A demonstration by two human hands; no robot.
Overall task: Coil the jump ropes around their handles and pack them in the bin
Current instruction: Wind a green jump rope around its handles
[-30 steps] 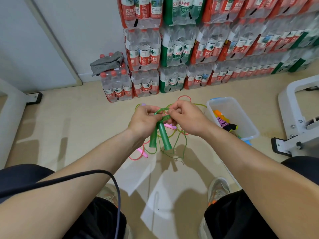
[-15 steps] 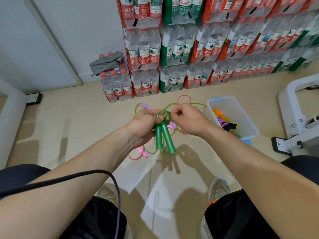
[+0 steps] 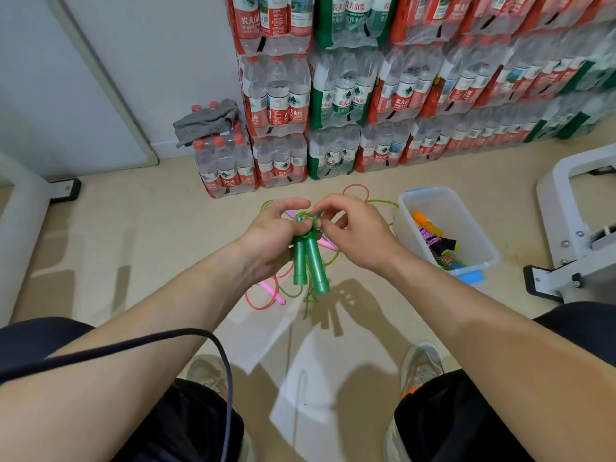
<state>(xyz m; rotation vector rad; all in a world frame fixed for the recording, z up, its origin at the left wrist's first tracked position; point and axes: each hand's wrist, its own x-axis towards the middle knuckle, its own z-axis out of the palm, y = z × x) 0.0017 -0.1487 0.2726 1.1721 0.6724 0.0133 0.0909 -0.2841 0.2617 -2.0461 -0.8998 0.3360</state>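
Note:
My left hand [image 3: 271,233] grips the tops of two green jump rope handles [image 3: 310,265], which hang side by side and point down. My right hand [image 3: 353,231] pinches the thin green cord [image 3: 308,216] looped over the handle tops. More green cord dangles below the handles. On the floor under my hands lies a pink jump rope [image 3: 266,291], with a purple handle [image 3: 289,213] partly hidden behind my left hand. The clear plastic bin [image 3: 480,258] stands on the floor to the right and holds several coiled ropes.
Shrink-wrapped packs of water bottles [image 3: 336,95] are stacked along the back wall. A grey cloth [image 3: 206,121] lies on one low pack. A white metal frame [image 3: 580,228] stands at the right, another at the left. My knees and shoes sit at the bottom.
The handles have swung from splayed to nearly parallel and hang straighter. My right hand has carried the cord over the handle tops, and less loose cord trails below.

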